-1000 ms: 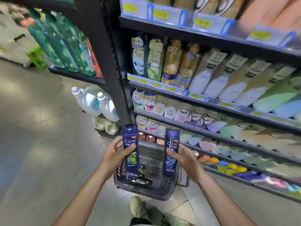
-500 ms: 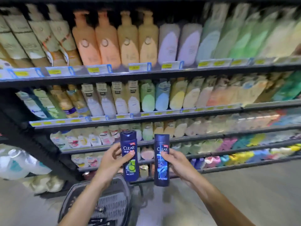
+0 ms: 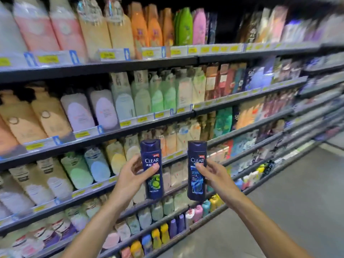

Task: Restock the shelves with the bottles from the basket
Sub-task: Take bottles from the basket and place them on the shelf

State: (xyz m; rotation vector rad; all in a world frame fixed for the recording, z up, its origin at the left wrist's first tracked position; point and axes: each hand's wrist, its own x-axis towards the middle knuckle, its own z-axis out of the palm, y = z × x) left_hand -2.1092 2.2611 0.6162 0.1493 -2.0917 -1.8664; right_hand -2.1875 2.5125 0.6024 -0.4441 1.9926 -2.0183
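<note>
I see my left hand [image 3: 130, 178] gripping a dark blue bottle with the green label [image 3: 153, 169], thumb across its front, held upright. At three o'clock from it, apart, my right hand [image 3: 216, 175] pinches the bottle with the blue label [image 3: 197, 170], also upright. Both hang in front of the shelves [image 3: 130, 130], whose stock from nine to twelve o'clock is blurred; small label print is unreadable. The grey floor [image 3: 297, 211] lies at four o'clock.

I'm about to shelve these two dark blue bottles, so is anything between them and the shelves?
Nothing hangs in the air between them. The left bottle and right bottle face shelves packed with other bottles; no free slot shows directly ahead.
</note>
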